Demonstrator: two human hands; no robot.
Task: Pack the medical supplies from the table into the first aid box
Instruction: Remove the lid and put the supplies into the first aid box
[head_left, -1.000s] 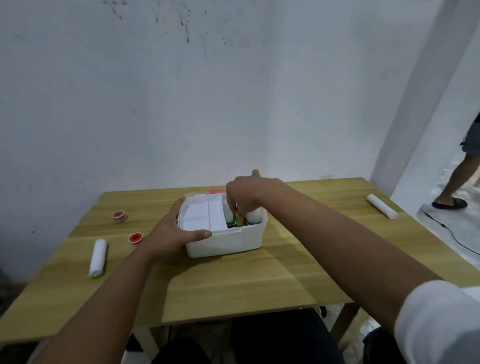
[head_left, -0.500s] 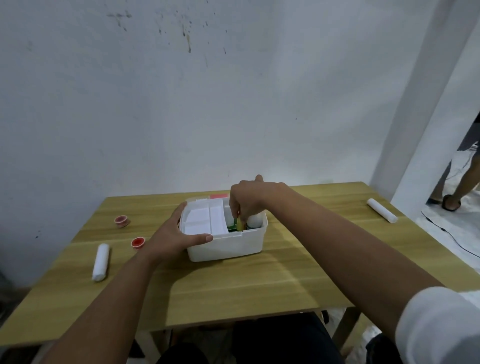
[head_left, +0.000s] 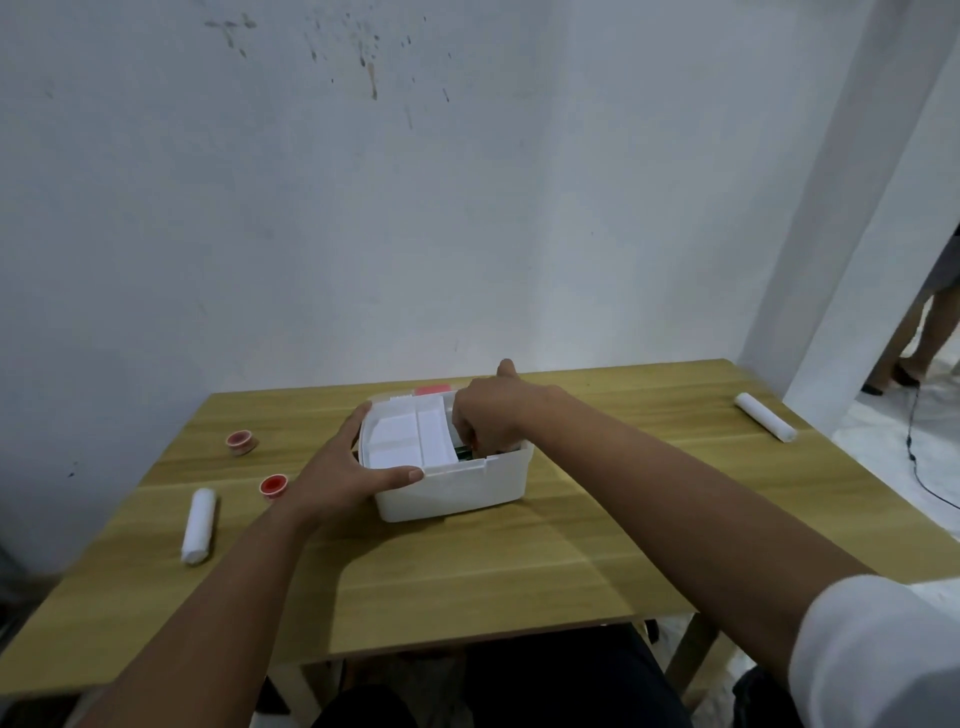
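The white first aid box (head_left: 457, 491) stands mid-table with a white divided tray (head_left: 410, 441) in its left half. My left hand (head_left: 345, 470) grips the box's left front corner, thumb along the rim. My right hand (head_left: 493, 415) reaches down into the right half, fingers curled among items there; what it holds is hidden. Something green shows beside its fingers. On the table lie a white bandage roll (head_left: 199, 526) at the left, two red tape rolls (head_left: 274, 486) (head_left: 241, 441) near it, and another white bandage roll (head_left: 764, 423) at the far right.
The wooden table (head_left: 467, 582) stands against a white wall. A red strip (head_left: 432, 389) shows behind the box. At the right, past a white pillar, a person's legs (head_left: 930, 332) stand on the floor beside a black cable (head_left: 917, 457).
My right hand has pushed deeper into the box's right half, covering the white item seen there before. My left hand keeps its hold on the box. The person's legs at the right have shifted.
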